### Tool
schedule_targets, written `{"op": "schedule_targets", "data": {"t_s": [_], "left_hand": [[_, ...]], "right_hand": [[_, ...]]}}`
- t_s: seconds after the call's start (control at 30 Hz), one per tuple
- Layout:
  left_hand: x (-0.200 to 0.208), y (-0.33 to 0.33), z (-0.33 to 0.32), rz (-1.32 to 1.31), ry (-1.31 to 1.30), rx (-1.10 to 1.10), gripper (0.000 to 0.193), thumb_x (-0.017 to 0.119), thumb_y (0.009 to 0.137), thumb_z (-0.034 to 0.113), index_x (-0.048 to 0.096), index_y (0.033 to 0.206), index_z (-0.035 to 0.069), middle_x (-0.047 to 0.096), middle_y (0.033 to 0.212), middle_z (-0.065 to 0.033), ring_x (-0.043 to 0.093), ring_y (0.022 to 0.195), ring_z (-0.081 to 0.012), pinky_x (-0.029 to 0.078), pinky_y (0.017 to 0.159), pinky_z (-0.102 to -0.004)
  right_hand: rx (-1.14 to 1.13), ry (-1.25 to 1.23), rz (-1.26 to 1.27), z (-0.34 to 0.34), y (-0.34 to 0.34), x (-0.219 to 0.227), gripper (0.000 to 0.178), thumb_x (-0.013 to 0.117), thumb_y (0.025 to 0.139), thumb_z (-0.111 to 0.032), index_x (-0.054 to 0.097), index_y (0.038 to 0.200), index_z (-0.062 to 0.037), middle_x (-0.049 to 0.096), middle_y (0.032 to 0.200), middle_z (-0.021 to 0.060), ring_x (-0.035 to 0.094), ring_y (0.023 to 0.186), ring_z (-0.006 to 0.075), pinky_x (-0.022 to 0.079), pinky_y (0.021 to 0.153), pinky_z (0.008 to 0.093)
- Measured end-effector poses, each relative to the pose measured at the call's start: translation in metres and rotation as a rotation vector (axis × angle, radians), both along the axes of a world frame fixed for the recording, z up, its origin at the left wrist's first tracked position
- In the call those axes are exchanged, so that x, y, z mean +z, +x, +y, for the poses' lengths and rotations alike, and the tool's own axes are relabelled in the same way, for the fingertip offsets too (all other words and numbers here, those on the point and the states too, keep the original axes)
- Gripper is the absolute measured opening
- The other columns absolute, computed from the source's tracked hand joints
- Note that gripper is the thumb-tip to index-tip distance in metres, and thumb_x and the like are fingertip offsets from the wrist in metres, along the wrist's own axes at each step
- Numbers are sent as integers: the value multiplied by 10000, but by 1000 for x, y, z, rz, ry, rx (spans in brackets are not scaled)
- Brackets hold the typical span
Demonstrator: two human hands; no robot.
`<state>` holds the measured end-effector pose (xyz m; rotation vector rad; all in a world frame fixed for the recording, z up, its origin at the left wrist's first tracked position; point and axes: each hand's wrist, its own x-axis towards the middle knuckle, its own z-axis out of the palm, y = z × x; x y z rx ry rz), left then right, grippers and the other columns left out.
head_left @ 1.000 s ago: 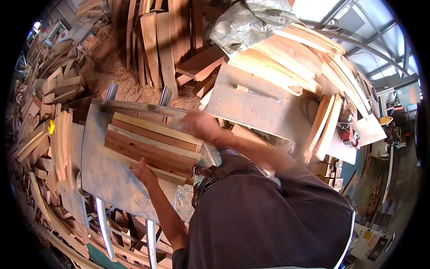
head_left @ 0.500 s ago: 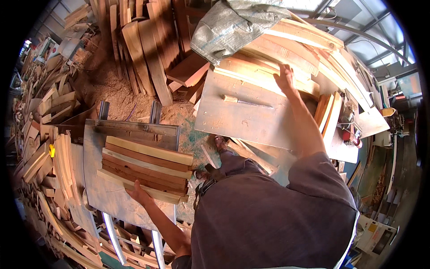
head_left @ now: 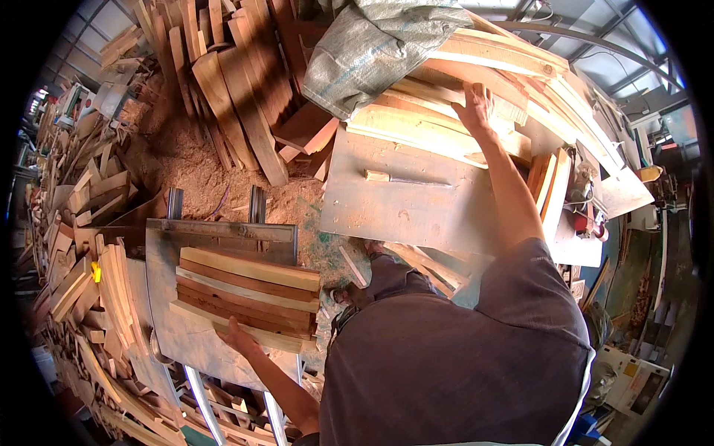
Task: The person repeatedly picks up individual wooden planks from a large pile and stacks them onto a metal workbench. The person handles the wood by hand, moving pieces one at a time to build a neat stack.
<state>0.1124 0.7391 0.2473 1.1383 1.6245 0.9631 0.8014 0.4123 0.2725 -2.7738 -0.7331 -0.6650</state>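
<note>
Right hand (head_left: 477,108) at the boards (head_left: 416,128), fingers apart; left hand (head_left: 239,339) touching wood strips (head_left: 245,296), grip I can't tell from here.

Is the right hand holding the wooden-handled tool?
No, the wooden-handled tool lies on the grey tabletop, apart from the right hand, which is at the pale boards.

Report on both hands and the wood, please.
Left hand touching nearest wooden strip. Right hand at stacked planks, contact unclear. Wooden-handled tool lying nearby, apparently blocking neither.
</note>
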Motion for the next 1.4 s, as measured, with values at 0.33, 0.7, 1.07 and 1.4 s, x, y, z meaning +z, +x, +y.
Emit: {"op": "schedule_targets", "data": {"t_s": [0.33, 0.7, 1.07, 1.4], "left_hand": [[-8, -8, 6, 28, 27, -35, 748, 658, 886, 119, 309, 1545, 54, 462, 1469, -193, 552, 1217, -353, 501, 1013, -451], [-33, -22, 10, 55, 100, -37, 727, 671, 900, 157, 325, 1520, 1, 473, 1454, -221, 543, 1222, -361, 481, 1025, -445], [-20, -15, 7, 44, 103, -66, 752, 662, 891, 171, 304, 1531, 0, 465, 1456, -235, 544, 1219, -365, 472, 1030, -437], [-18, -12, 6, 27, 98, -61, 724, 653, 899, 151, 319, 1522, -1, 473, 1445, -227, 548, 1210, -359, 486, 1011, -435]], "right_hand": [[4, -284, 92, 17, 0, 24, 1061, 898, 607, -399, 392, 1483, -77, 498, 1333, 167, 479, 1250, 357, 389, 1058, 497], [-17, -206, 255, 22, -77, -3, 944, 867, 633, -380, 395, 1372, -30, 495, 1233, 193, 491, 1165, 375, 444, 952, 514], [57, 64, 539, 19, -128, -18, 1144, 903, 635, -407, 287, 1534, -60, 488, 1338, 267, 511, 1243, 435, 444, 1046, 511], [30, 117, 576, -13, -119, 21, 747, 797, 775, -414, 556, 1391, -69, 681, 1208, 204, 658, 1104, 333, 503, 957, 416]]}}
